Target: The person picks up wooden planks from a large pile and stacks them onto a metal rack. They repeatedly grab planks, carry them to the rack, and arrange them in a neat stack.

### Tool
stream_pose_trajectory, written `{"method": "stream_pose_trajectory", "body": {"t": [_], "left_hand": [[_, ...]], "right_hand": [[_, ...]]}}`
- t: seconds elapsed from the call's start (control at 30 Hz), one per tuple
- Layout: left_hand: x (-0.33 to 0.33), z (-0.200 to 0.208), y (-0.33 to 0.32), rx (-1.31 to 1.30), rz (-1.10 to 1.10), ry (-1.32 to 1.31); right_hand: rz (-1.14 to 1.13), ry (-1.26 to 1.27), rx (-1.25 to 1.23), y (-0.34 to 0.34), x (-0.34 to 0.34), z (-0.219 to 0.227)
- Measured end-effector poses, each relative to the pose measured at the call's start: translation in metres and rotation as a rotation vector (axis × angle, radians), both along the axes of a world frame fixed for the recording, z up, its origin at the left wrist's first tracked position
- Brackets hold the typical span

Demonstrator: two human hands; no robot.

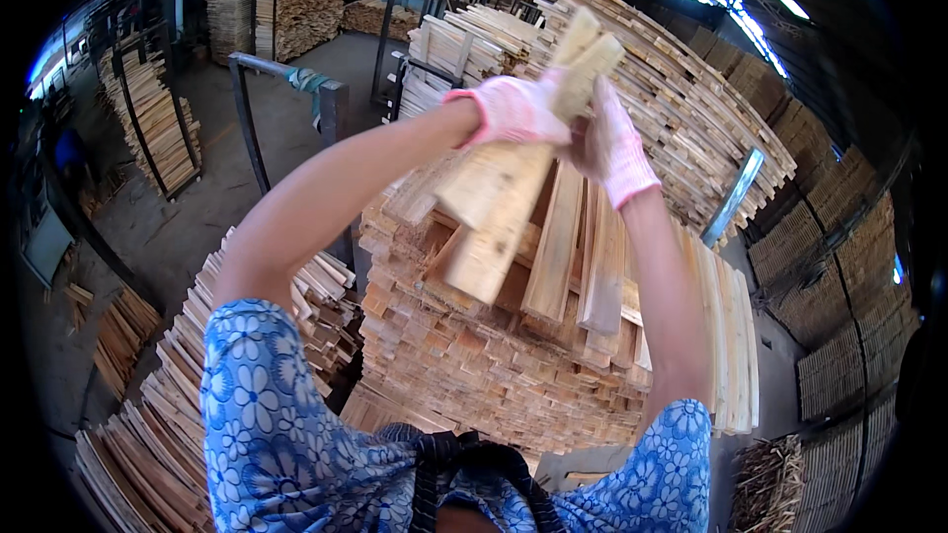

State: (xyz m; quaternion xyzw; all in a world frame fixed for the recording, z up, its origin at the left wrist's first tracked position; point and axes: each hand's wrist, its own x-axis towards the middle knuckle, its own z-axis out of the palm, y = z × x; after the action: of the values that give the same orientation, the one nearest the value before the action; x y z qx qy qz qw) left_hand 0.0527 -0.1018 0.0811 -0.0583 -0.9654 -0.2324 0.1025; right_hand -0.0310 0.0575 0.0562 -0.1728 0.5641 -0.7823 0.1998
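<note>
Both my hands wear pink-and-white knit gloves and are raised in front of me. My left hand (513, 111) and my right hand (614, 143) together grip a bundle of pale wooden slats (499, 197), held tilted with its upper end up and to the right. The bundle hangs over a tall stack of short wooden slats (474, 355) right in front of me. Several longer slats (583, 257) lie loose on top of that stack.
More slat stacks surround me: a fanned low pile (158, 424) at lower left, a large sloping stack (691, 118) behind, and tall piles (296, 0) at the back. A metal frame (286, 89) stands on the concrete floor at left.
</note>
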Motion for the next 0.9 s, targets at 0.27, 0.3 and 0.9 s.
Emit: {"method": "stream_pose_trajectory", "body": {"t": [0.27, 0.3, 0.9], "left_hand": [[-0.033, -0.025, 0.011, 0.196, -0.271, 0.166], [-0.042, -0.038, 0.0, -0.131, -0.178, 0.204], [-0.055, -0.091, 0.052, -0.468, 0.325, -0.294]], "right_hand": [[-0.114, 0.072, 0.074, 0.09, -0.003, 0.016], [-0.145, 0.113, 0.141, 0.096, 0.005, 0.017], [-0.381, 0.5, 0.976, 0.244, -0.026, -0.056]]}}
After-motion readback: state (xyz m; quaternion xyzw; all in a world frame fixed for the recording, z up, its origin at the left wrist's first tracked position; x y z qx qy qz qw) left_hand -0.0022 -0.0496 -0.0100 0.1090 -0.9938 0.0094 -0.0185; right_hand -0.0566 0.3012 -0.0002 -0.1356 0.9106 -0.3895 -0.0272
